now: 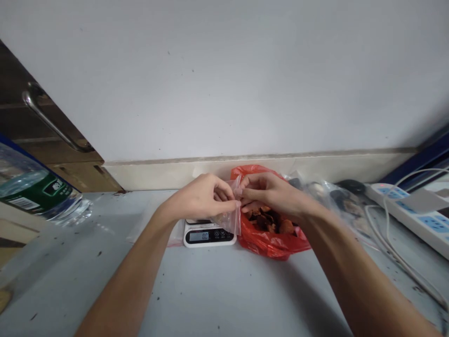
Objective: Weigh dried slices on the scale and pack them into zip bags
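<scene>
A small clear zip bag (pixel 234 223) is pinched between my two hands, its pinkish edge turned to the right. My left hand (pixel 201 196) grips it from the left, fingers closed. From the right, my right hand (pixel 268 191) closes thumb and fingers on the bag's upper edge. Below the left hand sits a white digital scale (pixel 209 238) reading 0.0; its platform is mostly hidden. Just under my right hand, a red plastic bag (pixel 271 248) stands open with brownish-orange dried pieces (pixel 268 221) inside.
Flat clear bags (pixel 156 215) lie left of the scale. More filled clear bags (pixel 351 206), a white power strip (pixel 414 210) and a white cable (pixel 389 248) are at the right. A large water bottle (pixel 38 187) stands at the left, and a wall (pixel 245 93) rises behind.
</scene>
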`<state>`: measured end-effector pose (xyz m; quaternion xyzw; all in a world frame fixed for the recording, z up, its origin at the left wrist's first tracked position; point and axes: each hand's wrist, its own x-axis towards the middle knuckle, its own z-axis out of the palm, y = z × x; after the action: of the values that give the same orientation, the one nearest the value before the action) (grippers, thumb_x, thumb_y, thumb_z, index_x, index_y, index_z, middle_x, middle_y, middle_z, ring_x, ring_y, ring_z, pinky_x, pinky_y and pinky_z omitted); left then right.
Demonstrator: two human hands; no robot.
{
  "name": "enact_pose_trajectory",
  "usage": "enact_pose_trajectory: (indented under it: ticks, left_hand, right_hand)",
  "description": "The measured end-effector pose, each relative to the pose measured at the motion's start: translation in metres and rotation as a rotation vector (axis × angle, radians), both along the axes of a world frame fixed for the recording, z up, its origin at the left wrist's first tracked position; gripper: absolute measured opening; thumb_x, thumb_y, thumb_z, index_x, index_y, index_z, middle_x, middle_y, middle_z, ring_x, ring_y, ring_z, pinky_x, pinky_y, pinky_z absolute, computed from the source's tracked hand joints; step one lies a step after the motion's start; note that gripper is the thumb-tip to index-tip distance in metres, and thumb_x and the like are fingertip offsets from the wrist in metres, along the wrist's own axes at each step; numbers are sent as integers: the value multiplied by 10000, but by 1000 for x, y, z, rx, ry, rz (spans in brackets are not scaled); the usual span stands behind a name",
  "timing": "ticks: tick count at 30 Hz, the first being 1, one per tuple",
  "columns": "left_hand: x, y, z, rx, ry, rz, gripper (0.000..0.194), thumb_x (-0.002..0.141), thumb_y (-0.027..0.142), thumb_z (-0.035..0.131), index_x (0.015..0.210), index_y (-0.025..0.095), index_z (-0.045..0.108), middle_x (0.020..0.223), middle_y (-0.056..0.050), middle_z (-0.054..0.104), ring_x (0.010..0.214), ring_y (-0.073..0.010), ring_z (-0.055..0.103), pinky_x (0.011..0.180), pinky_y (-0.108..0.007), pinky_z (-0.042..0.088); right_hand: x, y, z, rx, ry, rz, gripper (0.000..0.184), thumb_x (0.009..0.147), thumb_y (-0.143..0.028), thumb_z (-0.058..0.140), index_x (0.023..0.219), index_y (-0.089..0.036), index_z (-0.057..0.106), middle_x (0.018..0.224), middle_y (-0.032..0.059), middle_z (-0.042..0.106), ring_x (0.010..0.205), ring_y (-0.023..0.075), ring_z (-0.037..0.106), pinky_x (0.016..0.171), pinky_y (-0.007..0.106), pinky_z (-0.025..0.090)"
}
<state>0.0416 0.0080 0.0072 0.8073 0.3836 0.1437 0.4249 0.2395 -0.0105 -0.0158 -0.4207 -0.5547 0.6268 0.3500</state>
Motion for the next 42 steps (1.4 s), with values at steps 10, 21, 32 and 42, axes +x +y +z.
enact_pose_trajectory:
  ticks: [10, 21, 32, 42]
  left_hand:
    - [-2, 1, -1, -56, -8, 54, 113, 755, 232, 630, 697, 197, 721, 617, 1, 659, 570, -150, 632, 493, -213, 457]
    - [-7, 3, 6, 11, -31, 147, 132, 655, 213, 604, 553, 202, 687, 513, 13, 610, 499, -137, 565, 463, -223, 395]
    - [-4, -9, 16, 225, -145, 225, 130, 694, 190, 604, 588, 196, 679, 586, -4, 671, 568, -145, 598, 527, -247, 450]
    - [-17, 9, 8, 480, -413, 477, 372, 912, 373, 635, 1266, 262, 659, 1264, -84, 710, 1262, -257, 616, 998, -377, 532]
  right_hand:
    - [1, -5, 5, -18, -20, -60, 349, 562, -219, 902, 678, -203, 572, 624, -49, 652, 596, 113, 626, 594, 245, 523]
    - [-7, -5, 4, 320, -288, -145, 265, 639, -260, 656, 623, -244, 392, 606, -70, 437, 573, 110, 397, 546, 277, 318]
    - [-25, -23, 14, 636, -683, -306, 171, 774, -124, 565, 650, -221, 635, 913, 68, 657, 830, 203, 603, 705, 312, 450]
    - [7, -22, 24, 504, -480, -227, 922, 737, -320, 813, 1573, -306, 424, 640, -53, 638, 566, 185, 596, 568, 306, 498]
